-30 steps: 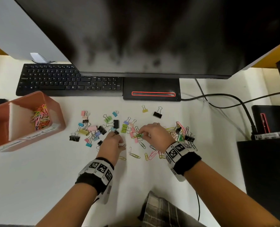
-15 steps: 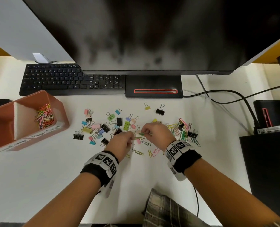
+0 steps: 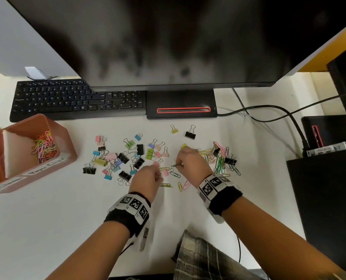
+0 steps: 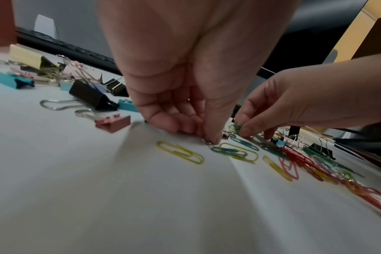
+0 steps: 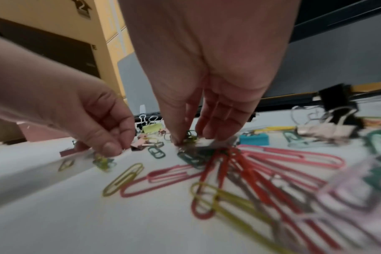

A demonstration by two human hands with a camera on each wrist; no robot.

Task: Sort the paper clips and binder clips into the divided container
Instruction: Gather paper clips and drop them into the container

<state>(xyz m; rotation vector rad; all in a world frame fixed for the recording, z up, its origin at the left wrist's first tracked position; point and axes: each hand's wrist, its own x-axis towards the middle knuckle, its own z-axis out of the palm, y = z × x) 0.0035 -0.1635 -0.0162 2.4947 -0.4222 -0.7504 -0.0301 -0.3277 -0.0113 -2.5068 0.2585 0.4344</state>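
Coloured paper clips (image 3: 220, 163) and binder clips (image 3: 123, 158) lie scattered on the white desk. A brown divided container (image 3: 67, 136) stands at the left, with paper clips (image 3: 44, 147) in its right compartment. My right hand (image 3: 190, 162) pinches a green paper clip (image 3: 175, 165) between thumb and fingers just above the desk; the right wrist view also shows this green paper clip (image 5: 190, 134). My left hand (image 3: 147, 178) is beside it with curled fingers, its fingertips (image 4: 211, 140) pinching a small paper clip at the desk surface. A yellow paper clip (image 4: 180, 152) lies just in front of the left hand.
A black keyboard (image 3: 77, 102), the monitor (image 3: 168, 37) and its base (image 3: 181, 104) fill the back. Black cables (image 3: 269, 110) run to the right. A black box (image 3: 325, 199) occupies the right side of the desk. A checked cloth (image 3: 204, 257) shows at the near edge.
My left hand has moved right, close to the right hand. The right hand has picked a green paper clip up off the desk between its fingertips.
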